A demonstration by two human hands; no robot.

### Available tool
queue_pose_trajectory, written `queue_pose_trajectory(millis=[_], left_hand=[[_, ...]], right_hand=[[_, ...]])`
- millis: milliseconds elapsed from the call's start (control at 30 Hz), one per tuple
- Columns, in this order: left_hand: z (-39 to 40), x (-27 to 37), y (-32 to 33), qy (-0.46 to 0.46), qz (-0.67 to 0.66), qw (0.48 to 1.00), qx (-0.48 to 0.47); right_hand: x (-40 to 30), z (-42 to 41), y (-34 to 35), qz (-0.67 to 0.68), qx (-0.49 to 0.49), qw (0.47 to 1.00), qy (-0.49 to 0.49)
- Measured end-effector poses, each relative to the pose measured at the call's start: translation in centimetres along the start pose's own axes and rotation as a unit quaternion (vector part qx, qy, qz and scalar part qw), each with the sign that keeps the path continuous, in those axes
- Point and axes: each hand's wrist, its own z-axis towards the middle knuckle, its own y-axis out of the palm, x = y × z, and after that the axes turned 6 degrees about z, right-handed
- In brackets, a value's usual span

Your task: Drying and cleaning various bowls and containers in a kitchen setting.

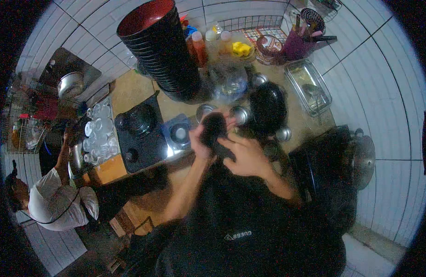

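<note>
My left hand (201, 140) holds a small dark object (213, 128), perhaps a bowl or cup, in front of my chest. Just right of it is my right hand (245, 152), fingers apart, its fingertips close to the dark object; whether they touch is unclear. Beyond my hands stand a metal cup or tin (240, 115) and another round metal container (205, 111). A large black rounded item (268, 107) lies to their right, with a small metal tin (283, 134) below it. The picture is dim and grainy.
A tall stack of black bowls with red insides (164, 52) leans behind. Sauce bottles (199, 48) stand along the wall. At right are a glass dish (309, 86) and a large metal lid (363, 162). To the left are a black stove (140, 128), clear jars (102, 133) and another person (57, 200).
</note>
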Motion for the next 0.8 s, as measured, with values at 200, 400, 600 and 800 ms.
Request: queue_pose_trajectory(millis=[200,400,600,800], left_hand=[[-0.2,2.0,0.1,-0.022,-0.07,0.997,-0.005],[-1.3,1.8,-0.8,-0.059,-0.133,0.989,0.012],[-2.4,1.8,0.1,-0.045,-0.049,0.997,0.031],[-1.2,1.7,-2.1,-0.03,-0.008,0.999,0.02]], right_hand=[[2.6,0.4,2.4,0.376,0.023,0.926,-0.032],[-0.6,0.4,0.9,0.073,0.115,0.991,0.004],[1.9,0.1,2.5,0.103,0.194,0.974,-0.062],[4.9,-0.4,3.3,0.499,0.04,0.859,0.106]])
